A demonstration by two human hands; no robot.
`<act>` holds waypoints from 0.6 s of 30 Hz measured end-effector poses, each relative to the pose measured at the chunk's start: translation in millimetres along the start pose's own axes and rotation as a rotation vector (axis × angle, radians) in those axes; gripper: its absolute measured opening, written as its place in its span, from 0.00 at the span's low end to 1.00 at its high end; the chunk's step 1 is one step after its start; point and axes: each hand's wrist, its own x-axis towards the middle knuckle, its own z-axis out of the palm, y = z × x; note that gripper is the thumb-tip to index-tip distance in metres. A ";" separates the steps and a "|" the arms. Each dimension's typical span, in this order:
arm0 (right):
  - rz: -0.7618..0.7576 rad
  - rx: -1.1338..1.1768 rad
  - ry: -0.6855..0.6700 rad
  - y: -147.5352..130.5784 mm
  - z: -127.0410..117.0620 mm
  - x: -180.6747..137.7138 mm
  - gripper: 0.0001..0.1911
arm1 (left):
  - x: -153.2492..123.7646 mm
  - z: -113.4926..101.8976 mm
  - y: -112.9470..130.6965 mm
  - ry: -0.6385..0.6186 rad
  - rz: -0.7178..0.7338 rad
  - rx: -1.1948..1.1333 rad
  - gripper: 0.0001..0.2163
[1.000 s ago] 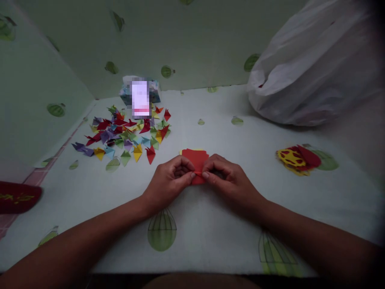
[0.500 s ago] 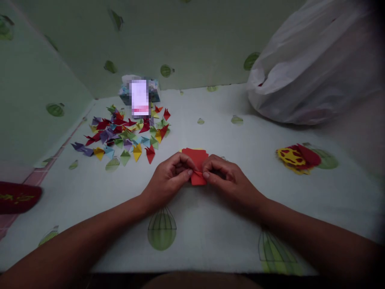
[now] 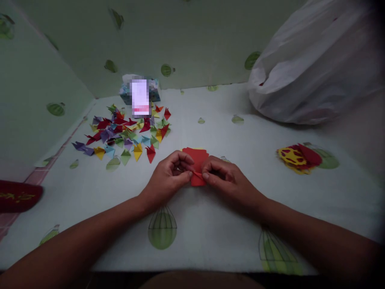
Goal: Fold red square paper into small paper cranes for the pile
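Over a small stack of red paper sheets (image 3: 196, 156), both hands meet at a thin folded piece of red paper (image 3: 198, 175). My left hand (image 3: 171, 172) pinches its left end between thumb and fingers. The right end sits in the pinch of my right hand (image 3: 225, 176). Red on red makes the folded paper's outline hard to make out, and fingertips cover part of it. A sliver of yellow shows at the stack's upper edge.
Many folded paper cranes (image 3: 120, 132) in mixed colours lie at the left back. Behind them a lit phone (image 3: 140, 96) leans on a tissue box (image 3: 155, 90). Right: a white plastic bag (image 3: 288, 88) and red-and-yellow cutouts (image 3: 297, 157). A dark red object (image 3: 19, 196) lies far left.
Almost nothing differs. My left fingers have shifted slightly on the folded paper, and both hands stay pinched over the stack.
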 end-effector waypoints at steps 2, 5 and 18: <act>0.009 0.007 0.000 -0.6 0.0 0.2 0.09 | 0.1 -0.3 0.5 0.005 -0.014 -0.021 0.08; 0.034 0.030 -0.007 -1.7 0.3 0.5 0.09 | 0.3 -0.8 0.1 0.013 -0.006 -0.041 0.08; 0.129 0.098 0.023 -4.7 -0.1 -0.5 0.10 | -2.5 0.4 9.7 0.011 -0.113 0.085 0.07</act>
